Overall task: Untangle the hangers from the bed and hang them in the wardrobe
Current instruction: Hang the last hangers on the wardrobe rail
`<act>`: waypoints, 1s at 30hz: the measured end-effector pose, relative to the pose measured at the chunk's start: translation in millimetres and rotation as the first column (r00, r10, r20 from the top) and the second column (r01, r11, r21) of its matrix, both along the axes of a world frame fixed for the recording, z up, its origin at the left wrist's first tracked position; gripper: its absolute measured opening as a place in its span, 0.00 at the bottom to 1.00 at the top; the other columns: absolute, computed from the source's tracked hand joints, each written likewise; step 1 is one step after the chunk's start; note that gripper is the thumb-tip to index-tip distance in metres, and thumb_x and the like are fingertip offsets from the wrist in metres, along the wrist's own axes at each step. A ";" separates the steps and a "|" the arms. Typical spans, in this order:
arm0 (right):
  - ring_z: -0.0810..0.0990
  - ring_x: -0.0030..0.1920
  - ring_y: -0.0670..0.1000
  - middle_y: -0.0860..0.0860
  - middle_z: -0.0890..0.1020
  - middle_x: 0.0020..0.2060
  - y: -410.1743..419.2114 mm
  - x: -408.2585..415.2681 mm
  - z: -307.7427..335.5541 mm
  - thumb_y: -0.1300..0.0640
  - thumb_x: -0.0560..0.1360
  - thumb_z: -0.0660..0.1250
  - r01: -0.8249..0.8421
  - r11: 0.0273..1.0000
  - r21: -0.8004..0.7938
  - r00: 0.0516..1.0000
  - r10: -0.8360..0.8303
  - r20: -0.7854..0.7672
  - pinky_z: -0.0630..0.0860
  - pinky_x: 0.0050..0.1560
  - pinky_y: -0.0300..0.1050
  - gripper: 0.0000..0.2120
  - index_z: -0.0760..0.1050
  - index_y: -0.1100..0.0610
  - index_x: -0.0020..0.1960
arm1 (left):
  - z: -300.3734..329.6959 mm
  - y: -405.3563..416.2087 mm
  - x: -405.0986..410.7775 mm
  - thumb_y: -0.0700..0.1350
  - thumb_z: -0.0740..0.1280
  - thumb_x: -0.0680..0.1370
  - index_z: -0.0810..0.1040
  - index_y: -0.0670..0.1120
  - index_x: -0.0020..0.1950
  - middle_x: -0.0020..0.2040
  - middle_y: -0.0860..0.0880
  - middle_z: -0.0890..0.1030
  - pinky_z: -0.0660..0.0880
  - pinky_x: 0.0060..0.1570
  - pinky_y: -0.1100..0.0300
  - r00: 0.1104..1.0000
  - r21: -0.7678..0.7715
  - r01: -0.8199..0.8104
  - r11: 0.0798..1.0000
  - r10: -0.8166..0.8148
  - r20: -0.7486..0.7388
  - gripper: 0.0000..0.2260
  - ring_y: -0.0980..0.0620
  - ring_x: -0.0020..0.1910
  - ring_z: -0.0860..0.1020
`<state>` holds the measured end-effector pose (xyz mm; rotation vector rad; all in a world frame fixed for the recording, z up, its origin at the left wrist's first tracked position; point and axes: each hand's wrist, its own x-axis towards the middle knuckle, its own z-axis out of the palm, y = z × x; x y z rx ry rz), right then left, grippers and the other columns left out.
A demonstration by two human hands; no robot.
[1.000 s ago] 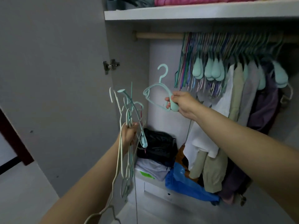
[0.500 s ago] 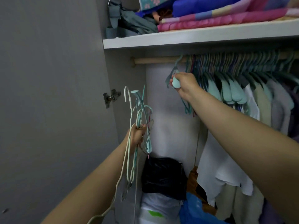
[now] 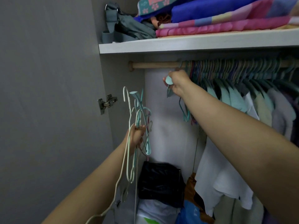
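head view: the right hand (image 3: 178, 83) grips a teal hanger (image 3: 169, 82) just below the wooden rail (image 3: 155, 64), its hook end up toward the rail, left of the hung hangers (image 3: 229, 70). the left hand (image 3: 136, 136), lower and farther from the rail, clutches the remaining bundle of hangers (image 3: 139, 120), long axes roughly vertical.

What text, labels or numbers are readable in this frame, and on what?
None can be read.
Blue bag at the wardrobe bottom: faint pale marks, too blurred to read.
White bag with a green patch: no legible print.
Folded floral cloth on the top shelf: pattern only, no words.
Hangers in the left hand and right hand: no markings visible.
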<state>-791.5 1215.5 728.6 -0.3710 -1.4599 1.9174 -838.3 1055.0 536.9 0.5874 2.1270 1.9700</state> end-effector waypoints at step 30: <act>0.58 0.75 0.54 0.54 0.55 0.76 -26.5 115.3 -232.0 0.41 0.72 0.68 -0.668 0.539 0.514 0.720 0.291 0.630 0.61 0.70 0.46 0.43 0.47 0.49 0.77 | -19.4 3.2 95.5 0.51 0.61 0.79 0.65 0.50 0.38 0.32 0.52 0.59 0.58 0.21 0.68 0.932 0.504 0.067 0.861 -0.235 0.277 0.12 0.60 0.19 0.59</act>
